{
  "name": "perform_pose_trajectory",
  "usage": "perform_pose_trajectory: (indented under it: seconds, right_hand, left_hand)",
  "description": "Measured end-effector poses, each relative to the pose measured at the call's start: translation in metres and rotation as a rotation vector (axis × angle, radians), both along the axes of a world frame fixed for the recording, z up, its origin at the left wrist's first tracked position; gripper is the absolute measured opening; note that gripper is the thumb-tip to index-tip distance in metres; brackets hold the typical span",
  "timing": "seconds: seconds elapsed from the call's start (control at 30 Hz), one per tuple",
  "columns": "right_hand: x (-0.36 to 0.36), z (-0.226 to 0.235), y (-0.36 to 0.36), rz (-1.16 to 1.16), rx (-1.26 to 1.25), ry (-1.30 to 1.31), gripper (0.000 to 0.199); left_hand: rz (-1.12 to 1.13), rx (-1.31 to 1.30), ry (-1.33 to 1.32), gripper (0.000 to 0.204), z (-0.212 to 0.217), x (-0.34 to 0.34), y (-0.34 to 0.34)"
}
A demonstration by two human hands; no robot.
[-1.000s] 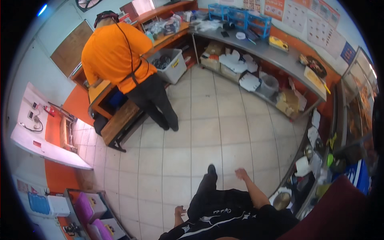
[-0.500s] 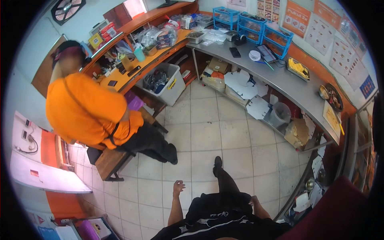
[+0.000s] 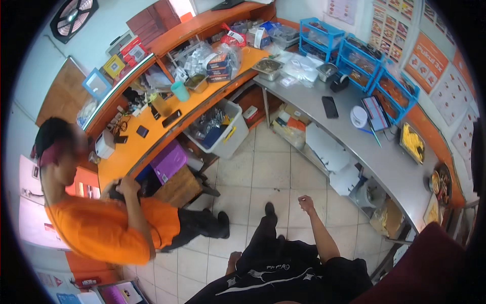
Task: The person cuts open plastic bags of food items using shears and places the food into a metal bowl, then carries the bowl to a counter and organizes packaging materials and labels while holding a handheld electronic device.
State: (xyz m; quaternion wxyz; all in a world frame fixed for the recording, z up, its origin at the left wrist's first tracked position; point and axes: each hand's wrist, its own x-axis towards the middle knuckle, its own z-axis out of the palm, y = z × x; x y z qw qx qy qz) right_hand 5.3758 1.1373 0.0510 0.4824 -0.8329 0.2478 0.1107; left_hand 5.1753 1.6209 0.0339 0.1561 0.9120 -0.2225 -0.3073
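My right hand point(image 3: 306, 203) swings out in front of me over the tiled floor, fingers loosely bent and holding nothing. By my left hip, my left hand point(image 3: 234, 257) hangs low beside the black clothing, with its fingers mostly hidden. Neither hand touches a thing. Nearest ahead of the right hand is the long grey metal counter point(image 3: 349, 129), with a black phone point(image 3: 329, 107), a white round device point(image 3: 359, 116), a tablet point(image 3: 376, 112) and a tray of yellow food point(image 3: 412, 143) on it.
At left, a person in an orange shirt point(image 3: 111, 228) stands by the orange counter point(image 3: 124, 157), both hands around a dark object. Under that counter are a grey bin point(image 3: 235, 131), a purple crate point(image 3: 169, 161) and a wooden bench point(image 3: 177, 187). Blue racks point(image 3: 359, 61) line the back wall.
I have stepped forward, and the counters look closer. My right arm has swung forward and my left back. The person in orange has moved toward the lower left, both hands now showing.
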Motion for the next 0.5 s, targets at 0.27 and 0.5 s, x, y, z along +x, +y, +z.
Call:
perform_pose_trajectory:
  seconds: [0.27,0.5]
  right_hand:
    - [0.192,0.056,0.039,0.120,0.281,0.288,0.018]
    - [0.369,0.080,0.059,0.258,0.337,0.126,0.024]
  left_hand:
    - [1.266,-0.341,0.486,0.027,-0.017,0.218,0.016]
    - [1.481,-0.628,0.406,0.034,0.066,0.417,-0.015]
